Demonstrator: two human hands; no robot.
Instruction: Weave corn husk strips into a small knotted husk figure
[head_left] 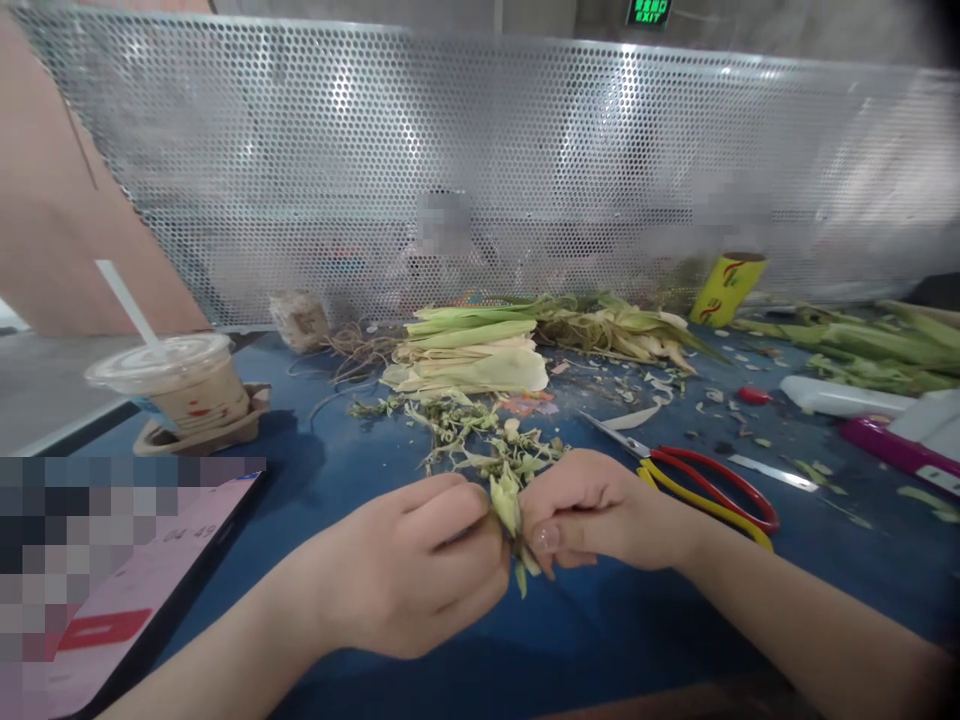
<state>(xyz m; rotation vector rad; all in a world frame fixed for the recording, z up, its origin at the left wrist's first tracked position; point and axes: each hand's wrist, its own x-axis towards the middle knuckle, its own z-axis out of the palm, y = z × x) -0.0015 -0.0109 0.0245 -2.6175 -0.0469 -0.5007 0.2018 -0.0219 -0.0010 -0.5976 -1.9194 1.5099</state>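
Note:
Between my two hands is a small pale-green bundle of corn husk, shaped like a flower bud, with short strips hanging below it. My left hand is closed on its left side, fingers curled in. From the right, my right hand pinches its lower part with thumb and fingers. Just beyond the hands lies a heap of small twisted husk pieces. Scissors with red and yellow handles rest beside my right hand, blades pointing away to the left.
Behind the heap lie flat husk strips and more husks. An iced drink cup and a phone or tablet stand left. Right are a knife blade, a white glue gun and a yellow tube. A perforated metal screen closes the back.

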